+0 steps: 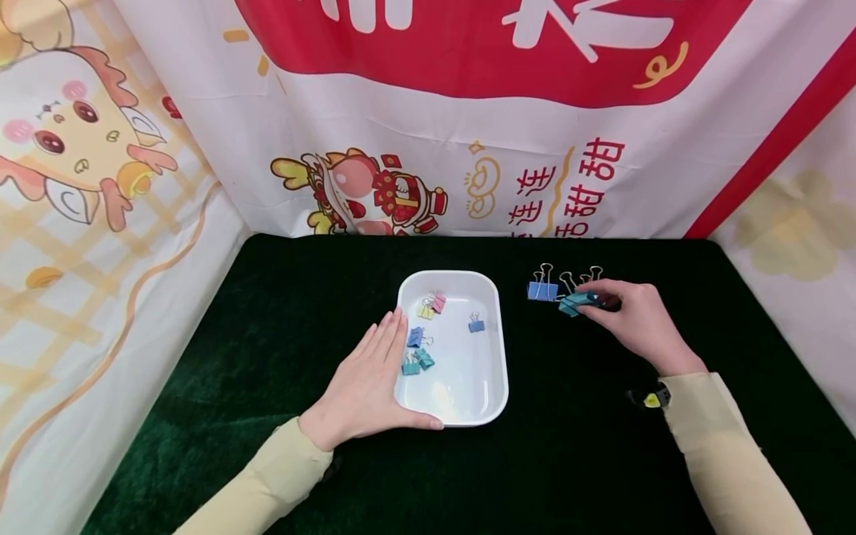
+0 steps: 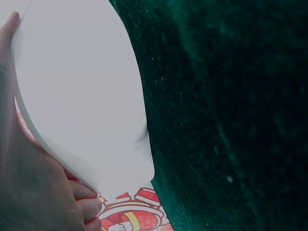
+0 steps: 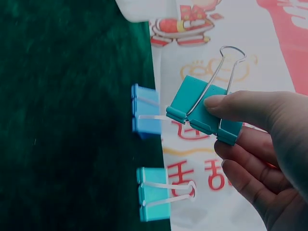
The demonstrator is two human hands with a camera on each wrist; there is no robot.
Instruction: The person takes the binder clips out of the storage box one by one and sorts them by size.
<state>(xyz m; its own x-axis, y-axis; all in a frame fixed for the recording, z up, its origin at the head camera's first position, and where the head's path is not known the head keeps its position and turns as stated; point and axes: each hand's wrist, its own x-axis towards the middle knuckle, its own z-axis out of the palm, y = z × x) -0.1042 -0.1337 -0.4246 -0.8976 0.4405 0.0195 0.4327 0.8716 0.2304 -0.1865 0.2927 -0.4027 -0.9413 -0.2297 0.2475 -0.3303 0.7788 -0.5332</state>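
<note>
My right hand [image 1: 638,323] pinches a large teal binder clip [image 3: 199,103] between thumb and fingers, held off the cloth with a wire handle sticking up. Beside it a large blue binder clip [image 1: 542,290] stands on the cloth, and another teal binder clip [image 3: 155,194] shows in the right wrist view. My left hand [image 1: 368,379] lies along the near-left side of a white tray [image 1: 491,405], fingers straight against its wall and thumb at the front rim. Inside the tray are small binder clips: a lone blue one [image 1: 476,324], a pink one [image 1: 438,302], a yellow one [image 1: 425,310] and several blue and teal ones.
A dark green cloth [image 1: 568,461] covers the table. Behind it hangs a white and red printed curtain [image 1: 401,111], with a cartoon-printed sheet [image 1: 87,245] along the left side.
</note>
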